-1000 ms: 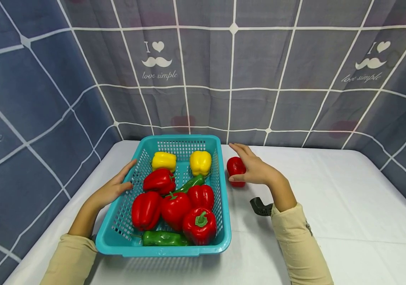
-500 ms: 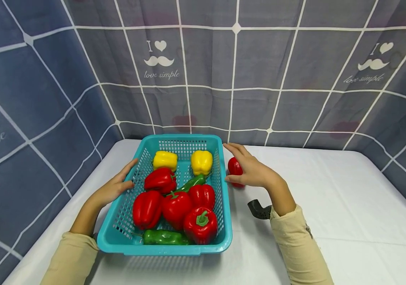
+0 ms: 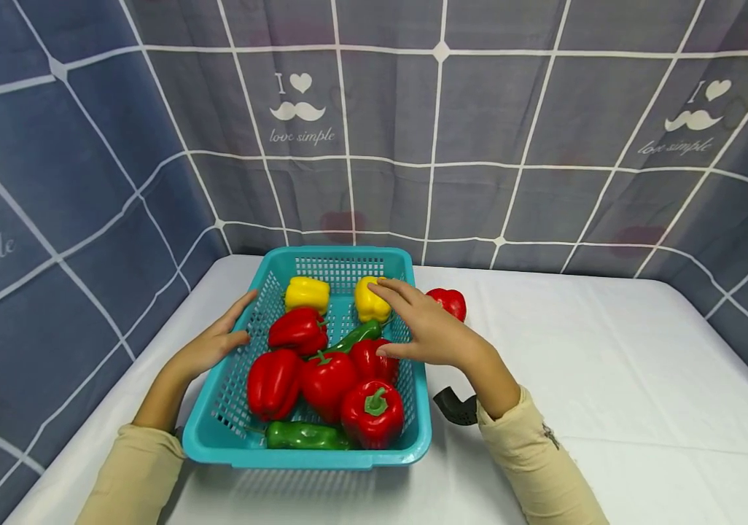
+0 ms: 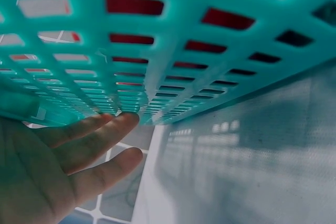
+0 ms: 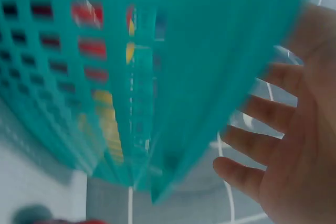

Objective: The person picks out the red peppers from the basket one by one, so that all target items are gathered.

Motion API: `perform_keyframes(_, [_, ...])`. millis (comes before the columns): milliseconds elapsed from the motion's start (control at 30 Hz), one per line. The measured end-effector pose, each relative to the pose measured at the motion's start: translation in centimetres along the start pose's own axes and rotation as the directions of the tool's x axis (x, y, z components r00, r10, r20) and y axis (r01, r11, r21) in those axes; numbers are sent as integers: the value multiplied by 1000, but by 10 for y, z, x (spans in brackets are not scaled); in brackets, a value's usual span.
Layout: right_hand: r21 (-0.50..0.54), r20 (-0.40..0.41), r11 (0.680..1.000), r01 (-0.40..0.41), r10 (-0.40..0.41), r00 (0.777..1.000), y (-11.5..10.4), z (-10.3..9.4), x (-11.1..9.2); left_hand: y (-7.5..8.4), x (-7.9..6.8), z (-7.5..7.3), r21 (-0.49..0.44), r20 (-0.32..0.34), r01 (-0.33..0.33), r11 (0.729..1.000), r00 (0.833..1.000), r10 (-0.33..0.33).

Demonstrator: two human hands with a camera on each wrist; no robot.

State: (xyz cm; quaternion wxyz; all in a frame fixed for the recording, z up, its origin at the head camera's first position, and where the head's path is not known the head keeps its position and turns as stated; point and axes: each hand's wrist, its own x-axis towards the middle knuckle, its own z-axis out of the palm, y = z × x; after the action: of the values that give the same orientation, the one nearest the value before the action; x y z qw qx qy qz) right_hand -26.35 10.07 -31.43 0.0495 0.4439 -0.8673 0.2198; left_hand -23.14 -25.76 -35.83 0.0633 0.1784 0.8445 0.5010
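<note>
A turquoise slotted basket [image 3: 236, 458] holds several red bell peppers [image 3: 273, 384], two yellow bell peppers [image 3: 307, 294] and two long green peppers [image 3: 308, 436]. My left hand [image 3: 206, 351] lies at its left side, thumb over the rim; the left wrist view shows straight fingers [image 4: 102, 142] outside the slotted wall. My right hand [image 3: 429, 327] is over the right rim with fingers spread and nothing in them, its fingertips above the right yellow pepper [image 3: 369, 305] and a red one. Another red bell pepper [image 3: 449, 302] sits on the table outside the basket, partly hidden behind this hand.
A white cloth [image 3: 584, 364] covers the table. Grey checked curtains [image 3: 380, 193] stand behind and on both sides. A black curved piece [image 3: 456, 406] juts out at my right wrist.
My right hand has moved left, from beside the basket to over its right rim, showing more of the red bell pepper outside. The left hand stays at the left rim.
</note>
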Motion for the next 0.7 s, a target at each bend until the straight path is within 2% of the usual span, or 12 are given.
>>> perform_keyframes(333, [2,104,995,100,-100,990,-34,15,5,-1,1,0,34,-20,13,999,1000,-12])
perform_keyframes(467, [-20,170,994,109,-104,980,-44,23,7,-1,2,0,26,-18,7,1000,1000,-7])
perform_keyframes(700, [-18,236,994,105,-98,967,-52,36,10,-1,1,0,-2,-9,10,1000,1000,-10])
